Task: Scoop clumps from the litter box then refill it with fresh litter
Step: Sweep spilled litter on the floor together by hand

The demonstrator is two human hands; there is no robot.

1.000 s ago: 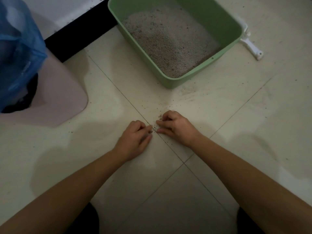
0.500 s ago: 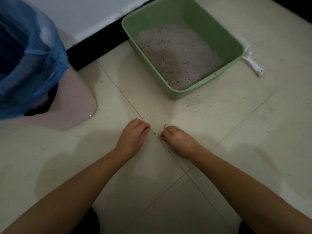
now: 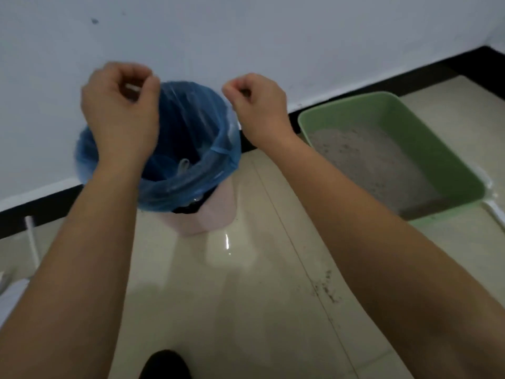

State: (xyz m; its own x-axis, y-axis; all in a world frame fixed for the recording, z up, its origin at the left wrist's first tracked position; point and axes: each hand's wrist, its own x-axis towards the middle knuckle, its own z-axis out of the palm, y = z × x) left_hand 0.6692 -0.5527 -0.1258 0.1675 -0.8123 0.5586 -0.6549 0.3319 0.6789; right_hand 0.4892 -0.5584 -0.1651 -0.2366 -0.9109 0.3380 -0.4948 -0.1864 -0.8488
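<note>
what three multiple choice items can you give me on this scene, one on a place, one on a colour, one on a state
1. Where does the green plastic litter box stand relative to the pink bin?
A. to its right in the view, by the wall
B. to its left in the view
C. stacked on top of it

2. What colour is the thin plastic bag lining the bin?
A. black
B. blue
C. white

3. How are the fingers of the left hand and the right hand?
A. spread flat
B. wrapped round a scoop handle
C. curled in, tips together

Answers:
1 A: the box lies on the floor to the right of the bin, along the wall.
2 B: blue film folds over the bin's rim.
3 C: both hands are raised by the bin's mouth with fingers curled.
</note>
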